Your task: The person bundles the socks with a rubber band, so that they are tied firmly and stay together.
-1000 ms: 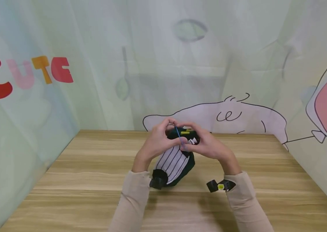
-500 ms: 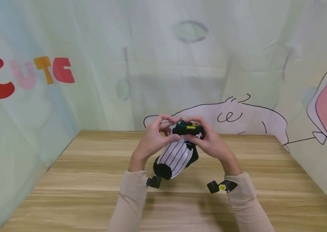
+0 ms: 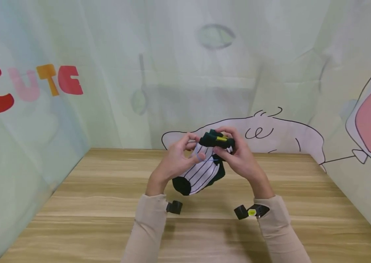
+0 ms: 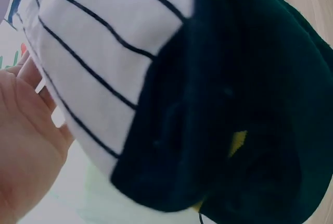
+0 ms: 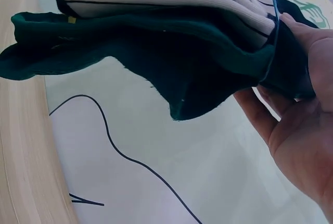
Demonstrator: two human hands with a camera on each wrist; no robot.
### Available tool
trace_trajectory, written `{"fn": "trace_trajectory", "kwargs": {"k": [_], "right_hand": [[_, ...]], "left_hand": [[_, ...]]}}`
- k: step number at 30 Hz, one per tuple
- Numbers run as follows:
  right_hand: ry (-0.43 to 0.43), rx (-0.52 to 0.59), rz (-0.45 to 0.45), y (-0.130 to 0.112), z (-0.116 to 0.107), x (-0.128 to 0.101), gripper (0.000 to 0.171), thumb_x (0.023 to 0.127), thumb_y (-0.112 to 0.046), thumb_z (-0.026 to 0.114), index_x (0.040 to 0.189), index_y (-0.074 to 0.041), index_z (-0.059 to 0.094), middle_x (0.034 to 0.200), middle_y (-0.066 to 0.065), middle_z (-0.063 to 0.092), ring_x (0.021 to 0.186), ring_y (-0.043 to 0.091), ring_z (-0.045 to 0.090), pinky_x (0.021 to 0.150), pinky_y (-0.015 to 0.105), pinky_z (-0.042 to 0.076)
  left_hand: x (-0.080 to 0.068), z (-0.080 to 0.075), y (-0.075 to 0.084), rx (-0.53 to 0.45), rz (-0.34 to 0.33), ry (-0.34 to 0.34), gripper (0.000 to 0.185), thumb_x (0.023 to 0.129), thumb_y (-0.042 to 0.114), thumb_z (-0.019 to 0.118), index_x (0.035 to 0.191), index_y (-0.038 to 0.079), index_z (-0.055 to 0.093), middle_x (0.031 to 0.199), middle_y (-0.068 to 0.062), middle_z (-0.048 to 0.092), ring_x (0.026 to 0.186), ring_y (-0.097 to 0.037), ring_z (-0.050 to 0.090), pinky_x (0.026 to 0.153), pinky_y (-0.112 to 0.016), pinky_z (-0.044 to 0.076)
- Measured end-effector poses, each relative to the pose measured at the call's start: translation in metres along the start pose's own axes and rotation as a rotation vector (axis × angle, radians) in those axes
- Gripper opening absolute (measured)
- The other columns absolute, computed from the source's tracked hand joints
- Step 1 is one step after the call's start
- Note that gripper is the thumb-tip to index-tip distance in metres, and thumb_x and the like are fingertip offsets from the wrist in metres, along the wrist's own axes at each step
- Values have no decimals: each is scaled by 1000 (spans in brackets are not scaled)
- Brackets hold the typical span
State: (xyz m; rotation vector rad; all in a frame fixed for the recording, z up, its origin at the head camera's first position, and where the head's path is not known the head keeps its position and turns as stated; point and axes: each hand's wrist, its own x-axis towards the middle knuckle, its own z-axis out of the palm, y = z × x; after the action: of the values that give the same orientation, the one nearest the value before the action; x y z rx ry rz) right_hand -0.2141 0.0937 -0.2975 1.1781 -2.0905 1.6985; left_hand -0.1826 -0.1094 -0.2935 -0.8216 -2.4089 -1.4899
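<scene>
A bundle of socks (image 3: 201, 171) hangs above the table, white with thin black stripes and dark toes, beside dark green fabric with a yellow mark. My right hand (image 3: 241, 155) grips its upper, folded dark end between thumb and fingers. A thin blue elastic band (image 5: 275, 31) runs round the bundle near that hand. On the other side, my left hand (image 3: 175, 157) has its thumb in front of the striped part and its fingers behind. In the left wrist view the palm lies beside the socks (image 4: 93, 41), and the bundle hides part of the fingers.
A wood-grain table (image 3: 106, 204) lies below both hands. Behind it hangs a printed cloth backdrop (image 3: 185, 73), with another cloth wall at each side. Small black cameras are strapped to both wrists.
The blue band, earlier stretched between my left thumb and fingers, now crosses the striped socks. The bundle has risen and tilted, and my right hand has lifted its folded end slightly.
</scene>
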Motion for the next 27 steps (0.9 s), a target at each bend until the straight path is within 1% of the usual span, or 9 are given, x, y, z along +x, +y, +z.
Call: {"fn": "trace_trajectory", "kwargs": {"k": [2, 5, 10, 13, 15, 18, 21, 24, 27], "right_hand": [[13, 2, 8, 0, 0, 0, 44, 84, 1, 56, 123, -10, 37, 113, 15, 48, 97, 27, 53, 75, 36, 50], [26, 1, 18, 0, 1, 0, 45, 85, 0, 55, 124, -10, 36, 115, 15, 48, 98, 27, 53, 75, 36, 50], [36, -15, 7, -1, 2, 1, 45, 85, 1, 55, 125, -8, 36, 115, 16, 47, 99, 27, 53, 76, 36, 49], [41, -19, -1, -1, 2, 2, 45, 85, 1, 55, 124, -8, 36, 113, 15, 47, 98, 27, 53, 75, 36, 50], [42, -18, -4, -1, 2, 2, 45, 85, 1, 55, 124, -7, 36, 112, 15, 48, 97, 26, 54, 75, 35, 50], [45, -21, -7, -1, 2, 3, 45, 84, 1, 56, 124, -7, 36, 112, 15, 48, 96, 26, 54, 74, 35, 50], [52, -31, -5, -1, 2, 3, 45, 84, 0, 56, 124, -9, 37, 112, 14, 49, 96, 25, 54, 75, 35, 50], [44, -29, 7, -1, 4, 3, 45, 84, -2, 57, 123, -11, 38, 112, 12, 49, 97, 24, 54, 75, 35, 50], [28, -27, 10, -1, 5, 2, 45, 84, -2, 57, 124, -12, 37, 112, 11, 49, 97, 24, 54, 76, 35, 50]], "left_hand": [[1, 1, -2, 0, -1, 2, 44, 80, 46, 58, 110, 17, 45, 123, -10, 53, 114, -18, 49, 73, -31, 50], [5, 5, -11, 17, -4, 5, 38, 83, 41, 58, 111, 20, 45, 122, -5, 55, 110, -16, 52, 73, -31, 49], [13, 11, -29, 55, 17, 12, 36, 83, 44, 57, 113, 29, 44, 110, 7, 61, 89, -10, 57, 63, -28, 49], [13, 12, -33, 50, 40, 5, 36, 84, 40, 57, 115, 27, 45, 97, 7, 65, 78, -10, 58, 59, -28, 49], [12, 12, -30, 46, 53, -2, 36, 85, 34, 58, 117, 24, 45, 94, 5, 65, 76, -10, 58, 59, -28, 49], [7, 9, -15, 63, 72, -14, 37, 86, 24, 59, 119, 17, 44, 95, 1, 65, 78, -12, 57, 63, -30, 48], [4, 6, 1, 66, 63, -14, 37, 86, 20, 59, 119, 12, 45, 98, -1, 63, 83, -14, 56, 66, -31, 47], [7, 9, -10, 63, 61, 21, 34, 86, 31, 58, 115, 17, 49, 91, 2, 61, 79, -14, 55, 61, -28, 47], [13, 13, -26, 79, 87, 74, 33, 83, 42, 58, 109, 22, 54, 81, 4, 56, 72, -12, 52, 56, -25, 44]]}}
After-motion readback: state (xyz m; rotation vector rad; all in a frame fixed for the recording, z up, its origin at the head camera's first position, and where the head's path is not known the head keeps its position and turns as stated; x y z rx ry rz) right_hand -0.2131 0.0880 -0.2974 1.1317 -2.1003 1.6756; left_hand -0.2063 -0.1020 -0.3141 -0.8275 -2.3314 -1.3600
